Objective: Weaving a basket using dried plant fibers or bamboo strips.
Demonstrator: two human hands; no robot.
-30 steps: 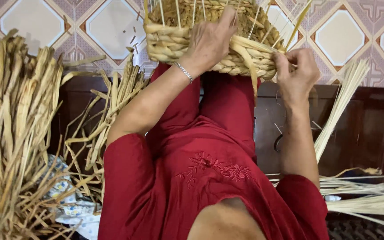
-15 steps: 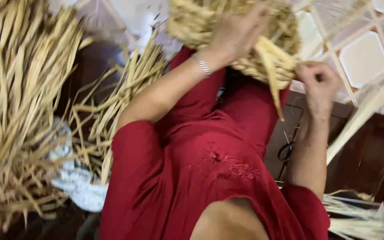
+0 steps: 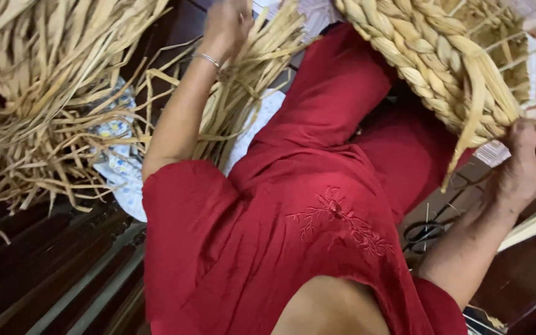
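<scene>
While our right hand [image 3: 531, 158] stays pinched on the woven basket [image 3: 442, 62], our left hand [image 3: 227, 22], fingers closing, should draw one dried strand [image 3: 249, 80] cleanly.

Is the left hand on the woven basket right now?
No, the left hand is over at the dried straw bundle, apart from the woven basket.

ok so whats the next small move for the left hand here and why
Probably pinch one dried strand out of the bundle and bring it across to the basket. The left hand is up among the loose strands, apart from the woven basket, while the right hand grips the basket's edge where a strand end hangs down, so the weave seems to need fresh material.
</scene>
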